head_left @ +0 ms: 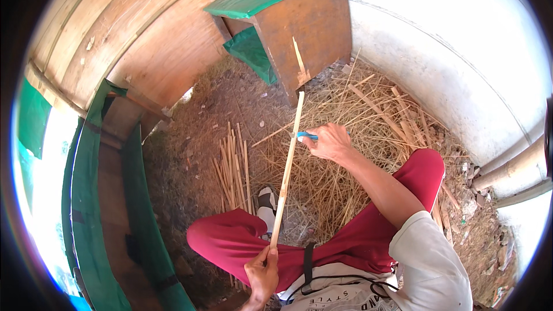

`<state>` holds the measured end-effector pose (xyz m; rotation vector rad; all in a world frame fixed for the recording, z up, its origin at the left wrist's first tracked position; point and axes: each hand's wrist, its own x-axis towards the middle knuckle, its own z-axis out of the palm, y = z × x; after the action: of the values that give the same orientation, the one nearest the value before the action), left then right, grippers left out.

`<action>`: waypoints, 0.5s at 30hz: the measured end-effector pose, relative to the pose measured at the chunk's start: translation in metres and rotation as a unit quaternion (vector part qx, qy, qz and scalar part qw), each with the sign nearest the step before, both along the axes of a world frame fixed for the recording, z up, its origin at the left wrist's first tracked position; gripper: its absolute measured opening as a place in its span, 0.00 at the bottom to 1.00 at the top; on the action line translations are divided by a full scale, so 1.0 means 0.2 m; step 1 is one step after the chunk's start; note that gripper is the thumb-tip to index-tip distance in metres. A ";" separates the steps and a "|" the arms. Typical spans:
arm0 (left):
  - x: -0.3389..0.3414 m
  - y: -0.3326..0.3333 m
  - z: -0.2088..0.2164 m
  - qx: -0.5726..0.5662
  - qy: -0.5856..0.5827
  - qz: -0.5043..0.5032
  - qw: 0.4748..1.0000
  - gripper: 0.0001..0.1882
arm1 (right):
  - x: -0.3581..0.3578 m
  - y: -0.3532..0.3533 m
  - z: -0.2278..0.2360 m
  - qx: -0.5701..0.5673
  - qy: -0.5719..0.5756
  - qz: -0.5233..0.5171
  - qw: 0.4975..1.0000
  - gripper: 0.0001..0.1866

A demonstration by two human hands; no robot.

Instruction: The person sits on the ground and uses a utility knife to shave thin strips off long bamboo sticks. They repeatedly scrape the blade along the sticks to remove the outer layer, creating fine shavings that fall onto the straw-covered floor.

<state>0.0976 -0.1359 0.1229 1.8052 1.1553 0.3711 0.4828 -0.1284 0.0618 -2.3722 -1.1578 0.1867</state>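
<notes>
My left hand [262, 270] grips the lower end of a long, pale strip of split bamboo [284, 178] above my lap. The strip slants up and away from me, its far end close to the foot of a brown cabinet. My right hand [330, 143] is closed around the blue handle of a small knife [307, 136]. Its blade lies against or just across the strip's upper part; whether it bites in cannot be made out. My red-trousered legs [227, 236] are bent apart, with one shoe [266, 203] showing beside the strip.
Thin shavings [340, 190] cover the ground to the right, with wider offcuts [397, 121] by the white wall [438, 63]. Several split sticks [233, 170] lie left of the strip. Ahead stands the green-topped cabinet [314, 29]; a green-draped bench [129, 196] runs along the left.
</notes>
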 end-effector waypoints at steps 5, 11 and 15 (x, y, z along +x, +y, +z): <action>-0.07 -0.03 0.05 -0.071 -0.005 0.030 0.997 0.09 | 0.07 -0.01 0.00 -0.035 0.036 -0.025 0.998 0.23; -0.09 -0.07 0.15 -0.111 -0.001 0.031 0.993 0.10 | 0.15 -0.04 -0.01 -0.077 0.082 -0.067 0.991 0.22; -0.16 -0.05 0.12 -0.105 0.038 0.029 0.993 0.12 | 0.18 -0.03 -0.04 -0.097 0.100 -0.091 0.986 0.22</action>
<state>0.0651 -0.1465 0.1473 1.6164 1.2539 0.2057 0.5179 -0.1350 0.0543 -2.5428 -0.8592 0.4816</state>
